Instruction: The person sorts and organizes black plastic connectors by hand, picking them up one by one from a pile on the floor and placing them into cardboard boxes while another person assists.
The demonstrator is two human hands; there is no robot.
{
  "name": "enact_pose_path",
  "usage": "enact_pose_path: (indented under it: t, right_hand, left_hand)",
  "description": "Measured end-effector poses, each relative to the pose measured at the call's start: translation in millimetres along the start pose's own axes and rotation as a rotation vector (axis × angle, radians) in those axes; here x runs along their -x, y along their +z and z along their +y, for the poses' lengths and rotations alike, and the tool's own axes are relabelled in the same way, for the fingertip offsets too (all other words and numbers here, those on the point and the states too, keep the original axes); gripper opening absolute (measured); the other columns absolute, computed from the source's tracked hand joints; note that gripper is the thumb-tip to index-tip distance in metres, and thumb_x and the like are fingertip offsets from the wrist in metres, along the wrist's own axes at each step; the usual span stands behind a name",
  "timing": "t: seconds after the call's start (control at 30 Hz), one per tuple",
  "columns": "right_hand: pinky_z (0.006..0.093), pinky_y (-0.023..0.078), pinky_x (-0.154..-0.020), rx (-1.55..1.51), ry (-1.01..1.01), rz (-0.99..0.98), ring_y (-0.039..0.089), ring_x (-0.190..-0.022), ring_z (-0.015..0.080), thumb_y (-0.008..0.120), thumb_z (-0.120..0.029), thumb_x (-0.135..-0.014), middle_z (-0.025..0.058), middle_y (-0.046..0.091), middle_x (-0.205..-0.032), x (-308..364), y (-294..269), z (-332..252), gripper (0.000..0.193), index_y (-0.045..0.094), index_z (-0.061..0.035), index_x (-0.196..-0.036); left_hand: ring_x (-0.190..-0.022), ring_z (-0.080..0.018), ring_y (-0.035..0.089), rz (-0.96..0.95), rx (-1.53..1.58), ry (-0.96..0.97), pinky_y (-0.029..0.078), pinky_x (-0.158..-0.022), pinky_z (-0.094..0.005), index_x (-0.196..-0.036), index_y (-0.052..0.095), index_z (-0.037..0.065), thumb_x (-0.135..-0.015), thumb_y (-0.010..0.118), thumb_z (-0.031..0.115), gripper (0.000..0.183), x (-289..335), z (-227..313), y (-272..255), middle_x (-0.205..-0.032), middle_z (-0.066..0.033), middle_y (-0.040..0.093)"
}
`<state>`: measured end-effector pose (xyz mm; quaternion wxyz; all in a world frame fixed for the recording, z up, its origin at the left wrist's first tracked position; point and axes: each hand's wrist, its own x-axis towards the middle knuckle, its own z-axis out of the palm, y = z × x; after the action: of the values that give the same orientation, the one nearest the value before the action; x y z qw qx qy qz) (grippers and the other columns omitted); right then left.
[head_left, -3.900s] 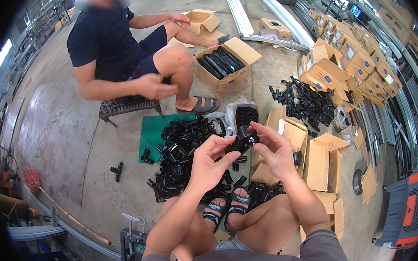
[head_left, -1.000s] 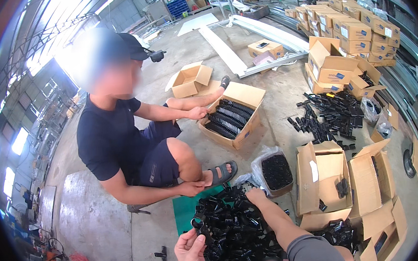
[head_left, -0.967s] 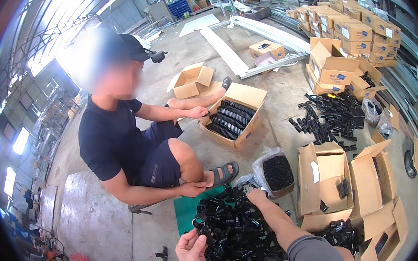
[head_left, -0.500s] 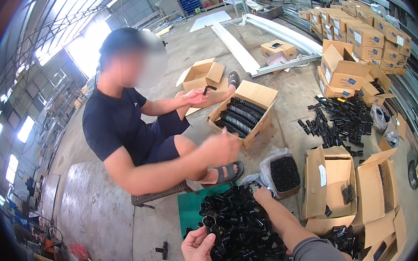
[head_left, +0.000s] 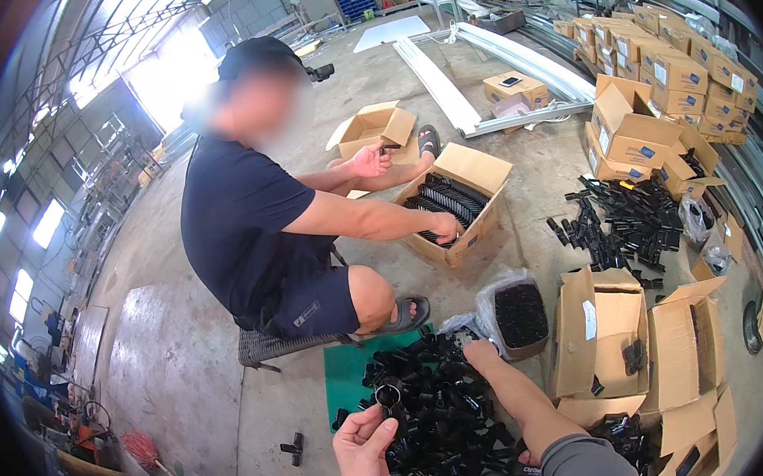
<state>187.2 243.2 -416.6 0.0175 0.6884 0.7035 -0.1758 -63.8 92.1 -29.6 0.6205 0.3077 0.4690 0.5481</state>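
My left hand [head_left: 365, 451] pinches a black plastic pipe fitting [head_left: 391, 405] between thumb and fingers, its round open end turned up. Below and beside it spreads a heap of similar black fittings [head_left: 438, 411] on a green sheet [head_left: 345, 373]. My right hand [head_left: 481, 353] reaches out past the far right side of the heap, fingers curled down beside a clear plastic bag [head_left: 458, 323]; what they hold, if anything, is hidden. Close to that hand stands a plastic-lined box of small black pieces [head_left: 521, 312].
A co-worker [head_left: 255, 194] sits on a woven stool [head_left: 287, 346], one hand inside a carton [head_left: 467, 254] of rowed black parts. Open cartons [head_left: 574, 335] stand at right. Beyond them lie loose black fittings [head_left: 632, 220] and stacked boxes [head_left: 675, 71]. One fitting [head_left: 294, 448] lies on the floor.
The co-worker has leaned toward the carton and lowered one hand into it. My left hand still holds the fitting, and my right hand stays in nearly the same place.
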Motion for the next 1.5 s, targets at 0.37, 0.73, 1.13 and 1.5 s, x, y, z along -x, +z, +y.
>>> enact_pose_path:
  t: [0.37,0.73,1.13,1.5]
  right_hand:
    - [0.0481,0.054,-0.084,-0.436,-0.249,0.116,0.069,-0.095,0.0383,0.064,-0.005,-0.084,0.0193,0.071,-0.098,47,-130,-17,0.017,0.069,-0.0051,-0.100]
    - [0.0300,0.055,-0.080,-0.977,-0.331,0.404,0.070,-0.089,0.0157,0.065,-0.004,-0.094,0.0098,0.073,-0.096,289,-341,-126,0.017,0.067,0.0021,-0.110]
    - [0.0284,0.055,-0.079,-1.163,-0.203,0.612,0.070,-0.087,0.0152,0.071,-0.001,-0.089,0.0106,0.074,-0.098,365,-340,-147,0.018,0.072,0.0021,-0.106]
    - [0.0292,0.054,-0.075,-1.135,-0.175,0.728,0.069,-0.081,0.0165,0.072,-0.002,-0.088,0.0108,0.072,-0.091,365,-330,-139,0.014,0.073,0.0013,-0.101]
  left_hand:
    - [-0.092,-0.0182,0.073,-0.055,0.079,-0.068,0.062,-0.078,-0.0285,-0.114,0.062,-0.002,-0.090,0.068,-0.006,0.025,2,-5,-1,-0.105,-0.0141,0.073]
    - [-0.116,-0.0200,0.062,-0.185,0.277,-0.206,0.052,-0.102,-0.0429,-0.131,0.052,0.002,-0.098,0.063,0.008,0.036,38,-18,29,-0.125,-0.0111,0.062]
    - [-0.100,-0.0131,0.069,-0.323,0.444,-0.034,0.057,-0.085,-0.0264,-0.116,0.062,0.002,-0.091,0.069,-0.006,0.027,89,-18,45,-0.115,-0.0118,0.071]
    - [-0.100,-0.0143,0.068,-0.329,0.351,0.084,0.056,-0.089,-0.0280,-0.114,0.064,-0.001,-0.088,0.070,-0.010,0.028,91,-25,54,-0.113,-0.0138,0.072]
